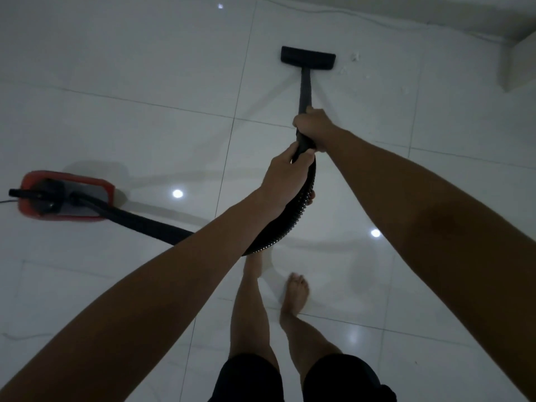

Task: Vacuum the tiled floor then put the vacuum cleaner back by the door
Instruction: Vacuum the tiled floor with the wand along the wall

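On the tiled floor [145,126] at left sits the red vacuum cleaner [65,194]; its ribbed hose [150,224] curves to the left hand [285,181], which grips it. Just beyond, the right hand [314,129] grips the wand [304,88], its nozzle [307,58] on the floor beside white debris [354,57].

Both hands [311,127] gripping black wand [304,88], nozzle [307,58] on tiled floor [145,68]

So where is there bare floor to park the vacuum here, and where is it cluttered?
Bare tile lies ahead-left of the floor head, and more right of the right hand. Crowded: the vacuum body and hose at left under the left hand, and white crumbs by the wall.
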